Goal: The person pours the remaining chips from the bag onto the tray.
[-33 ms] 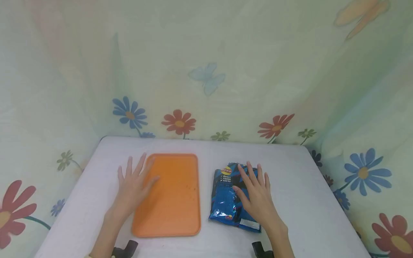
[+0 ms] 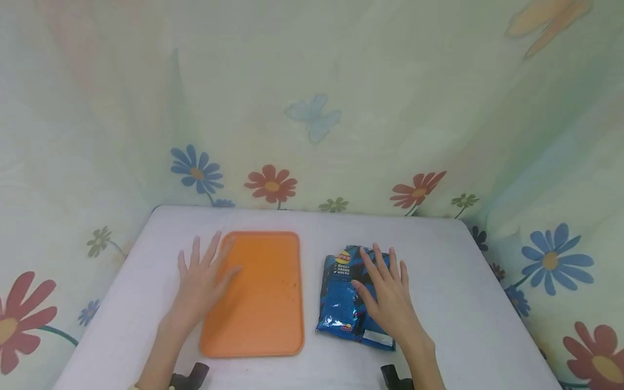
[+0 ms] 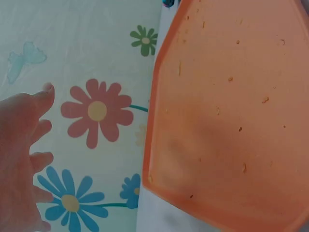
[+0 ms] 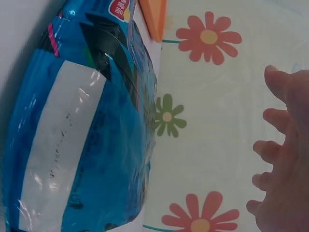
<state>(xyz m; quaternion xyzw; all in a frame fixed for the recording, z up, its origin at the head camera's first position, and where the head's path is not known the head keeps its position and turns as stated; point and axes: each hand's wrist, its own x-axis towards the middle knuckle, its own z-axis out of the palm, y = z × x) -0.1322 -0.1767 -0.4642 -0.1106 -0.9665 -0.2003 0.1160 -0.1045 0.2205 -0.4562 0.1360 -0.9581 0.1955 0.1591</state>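
An orange tray with small crumbs or specks on it lies flat on the table's left-centre, and its surface fills much of the left wrist view. My left hand hovers over its left edge, fingers spread, apart from the tray in the left wrist view. To the right lies a shiny blue chip bag with a yellow-and-red logo; the right wrist view shows its white label strip. Above the bag's right part is my right hand, its fingers spread and holding nothing. That hand hides some of the bag.
A white-covered table carries both things, with a gap between tray and bag. Behind and beside it hangs a pale curtain printed with flowers and butterflies. Black mounts sit at both wrists.
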